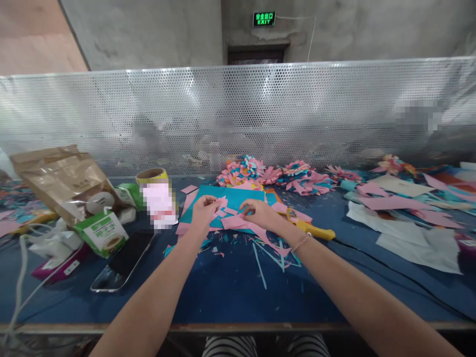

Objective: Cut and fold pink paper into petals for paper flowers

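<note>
My left hand [204, 209] pinches a small pink paper piece [223, 202] between thumb and fingers. Just across from it, my right hand [257, 214] hovers with bent fingers somewhat apart, and nothing shows between them. Under both hands lies a stack of teal sheets [208, 194], strewn with cut pink paper pieces [232, 222]. A yellow glue gun [316, 231] with a black cord rests beside my right wrist. Behind the sheets sit fringed paper flowers [241, 171] in pink, teal and yellow.
On the left are a phone [124, 260], a green-and-white packet [104, 230], a brown paper bag [70, 181], a tissue pack [61, 258] and a tape roll [158, 198]. Paper sheets [405, 238] pile up at right. A perforated metal screen [238, 109] borders the blue table [238, 297].
</note>
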The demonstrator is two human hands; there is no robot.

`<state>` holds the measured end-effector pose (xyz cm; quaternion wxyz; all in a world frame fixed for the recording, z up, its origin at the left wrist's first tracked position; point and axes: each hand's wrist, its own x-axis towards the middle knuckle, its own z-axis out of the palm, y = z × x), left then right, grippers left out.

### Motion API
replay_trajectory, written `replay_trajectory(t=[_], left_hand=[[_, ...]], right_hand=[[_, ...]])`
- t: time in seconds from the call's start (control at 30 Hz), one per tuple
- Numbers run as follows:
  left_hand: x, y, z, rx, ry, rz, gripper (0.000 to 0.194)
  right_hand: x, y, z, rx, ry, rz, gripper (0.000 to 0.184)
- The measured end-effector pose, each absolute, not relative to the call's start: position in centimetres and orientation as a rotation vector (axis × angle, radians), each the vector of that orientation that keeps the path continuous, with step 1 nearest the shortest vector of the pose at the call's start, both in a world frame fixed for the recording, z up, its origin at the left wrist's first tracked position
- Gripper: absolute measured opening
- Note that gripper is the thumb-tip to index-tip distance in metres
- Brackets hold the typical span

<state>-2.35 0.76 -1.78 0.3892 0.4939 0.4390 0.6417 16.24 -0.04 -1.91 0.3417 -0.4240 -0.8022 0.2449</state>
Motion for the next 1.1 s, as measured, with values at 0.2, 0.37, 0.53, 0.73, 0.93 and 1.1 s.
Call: replay_trajectory(t=[0.2, 0.37, 0.53, 0.73, 0.93, 1.1], left_hand=[[-0.9, -0.3, -1.9, 1.273, 1.074, 1.532, 0.024], [-0.1, -0.9, -2.1, 1.334, 1.096, 1.450, 0.024], [0.6, -1.6, -2.0, 1.369, 1.078, 1.394, 0.021], [1.1, -2.1, -1.8, 1.363, 1.067, 1.366, 0.020], [1.2, -2.2, -1.8, 1.316, 1.065, 1.356, 0.018], [1.4, -2.4, -1.7, 1.309, 1.046, 1.346, 0.018]], right_hand=[[17.3, -1.4, -1.6, -0.927, -1.792, 1.003, 0.017], [17.9, -2.2, -1.4, -0.669, -1.507, 1.350, 0.010], [18.2, -2.7, -1.0, -0.772, -1.450, 1.387, 0.013], [18.3, -2.3, -1.9, -0.867, -1.555, 1.172, 0.037], [18.5, -1.9, -2.1, -0.936, -1.606, 1.040, 0.026], [18.5, -2.3, -1.5, -0.978, -1.661, 0.972, 0.021]])
